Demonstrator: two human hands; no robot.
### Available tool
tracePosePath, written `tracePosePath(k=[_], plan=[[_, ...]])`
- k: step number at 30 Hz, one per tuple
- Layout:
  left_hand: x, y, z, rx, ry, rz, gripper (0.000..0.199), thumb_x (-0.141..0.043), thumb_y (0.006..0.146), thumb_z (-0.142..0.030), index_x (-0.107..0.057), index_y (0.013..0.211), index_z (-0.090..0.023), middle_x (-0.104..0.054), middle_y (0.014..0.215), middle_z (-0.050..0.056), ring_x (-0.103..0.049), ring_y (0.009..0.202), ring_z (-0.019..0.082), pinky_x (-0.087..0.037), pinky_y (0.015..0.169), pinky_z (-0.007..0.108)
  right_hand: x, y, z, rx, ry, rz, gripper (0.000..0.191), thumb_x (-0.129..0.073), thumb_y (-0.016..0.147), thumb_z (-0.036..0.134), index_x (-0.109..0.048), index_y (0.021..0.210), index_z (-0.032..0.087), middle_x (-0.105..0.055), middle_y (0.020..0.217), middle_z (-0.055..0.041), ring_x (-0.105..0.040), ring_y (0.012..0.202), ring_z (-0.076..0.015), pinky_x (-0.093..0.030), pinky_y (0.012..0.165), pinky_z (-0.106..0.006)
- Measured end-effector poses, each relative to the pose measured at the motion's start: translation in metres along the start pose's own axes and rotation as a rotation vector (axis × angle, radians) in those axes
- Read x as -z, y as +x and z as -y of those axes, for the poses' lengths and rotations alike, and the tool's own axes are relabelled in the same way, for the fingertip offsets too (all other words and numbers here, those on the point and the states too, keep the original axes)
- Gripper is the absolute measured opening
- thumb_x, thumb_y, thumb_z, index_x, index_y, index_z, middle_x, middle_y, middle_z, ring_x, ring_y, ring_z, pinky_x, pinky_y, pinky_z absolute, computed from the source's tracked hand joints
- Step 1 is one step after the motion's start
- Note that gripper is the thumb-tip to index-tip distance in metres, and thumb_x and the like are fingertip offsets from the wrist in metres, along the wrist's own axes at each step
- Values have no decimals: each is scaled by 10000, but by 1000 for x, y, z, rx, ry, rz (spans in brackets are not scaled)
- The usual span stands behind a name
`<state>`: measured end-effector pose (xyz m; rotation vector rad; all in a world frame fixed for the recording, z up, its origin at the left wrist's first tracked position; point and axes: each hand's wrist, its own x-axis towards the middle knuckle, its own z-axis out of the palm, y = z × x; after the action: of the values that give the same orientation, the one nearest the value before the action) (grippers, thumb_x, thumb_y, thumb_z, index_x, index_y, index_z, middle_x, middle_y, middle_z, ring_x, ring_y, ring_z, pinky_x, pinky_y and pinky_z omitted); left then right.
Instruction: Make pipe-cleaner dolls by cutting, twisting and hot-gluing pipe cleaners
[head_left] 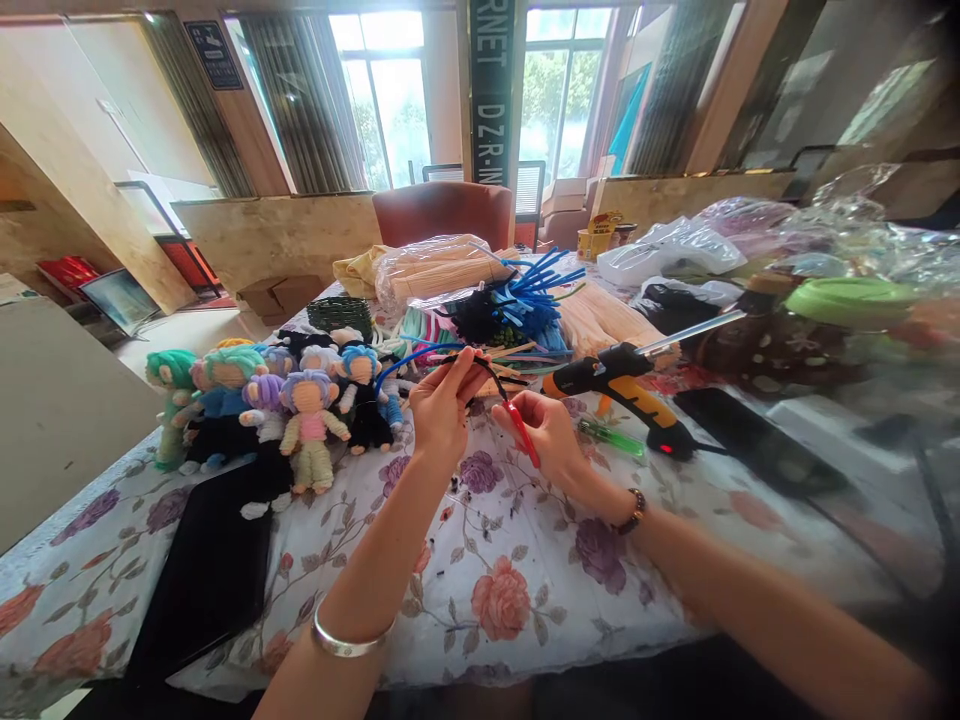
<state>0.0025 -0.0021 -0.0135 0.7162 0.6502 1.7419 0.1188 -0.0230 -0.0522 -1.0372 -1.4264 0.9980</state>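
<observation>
Near the middle of the table, my left hand (pixel 448 400) pinches a black pipe cleaner (pixel 489 372), and a blue pipe cleaner (pixel 401 366) trails out to its left. My right hand (pixel 546 436) is closed on red-handled scissors (pixel 524 436), whose tip is at the lower end of the black pipe cleaner. Small dark clippings (pixel 450 515) lie on the flowered cloth below my hands. Behind them is a bundle of blue pipe cleaners (pixel 536 300).
Several crocheted dolls (pixel 311 430) stand at the left behind a black tablet-like slab (pixel 214 550). To the right are a yellow and black glue gun (pixel 634 395), a green cutter (pixel 611 437) and a dark phone-like object (pixel 757 435). Plastic bags (pixel 667 255) lie behind.
</observation>
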Motion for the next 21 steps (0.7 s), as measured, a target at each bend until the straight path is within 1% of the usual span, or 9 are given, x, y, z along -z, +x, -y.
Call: tracePosePath(k=[9, 13, 18, 21], plan=[[-1, 0, -3, 24, 17, 19, 75, -751, 639, -174, -701, 642, -118, -708, 690, 37, -679, 668, 120, -539, 763, 262, 1, 2, -3, 4, 5, 22, 426, -686, 652, 564, -479, 644, 192, -458, 543, 39, -366, 462, -88, -299, 437, -237], [-1, -1, -4, 40, 46, 13, 78, -750, 642, -183, -700, 641, -123, -708, 692, 40, -680, 682, 124, -536, 764, 259, 2, 1, -2, 5, -23, 9, 447, -678, 654, 581, -442, 617, 203, -428, 490, 52, -348, 443, -88, -272, 427, -238], [-1, -1, -4, 41, 47, 30, 94, -762, 628, -187, -706, 656, -118, -708, 702, 45, -680, 684, 124, -533, 766, 261, 3, 1, -2, 52, -64, 41, 441, -646, 687, 588, -426, 629, 209, -424, 496, 54, -359, 453, -94, -281, 441, -237], [0, -1, -4, 49, 54, 35, 93, -762, 625, -186, -707, 652, -115, -709, 698, 47, -680, 682, 124, -531, 766, 253, 3, 2, -3, 56, -106, 38, 452, -629, 701, 592, -401, 611, 212, -416, 488, 53, -349, 455, -94, -270, 440, -237]])
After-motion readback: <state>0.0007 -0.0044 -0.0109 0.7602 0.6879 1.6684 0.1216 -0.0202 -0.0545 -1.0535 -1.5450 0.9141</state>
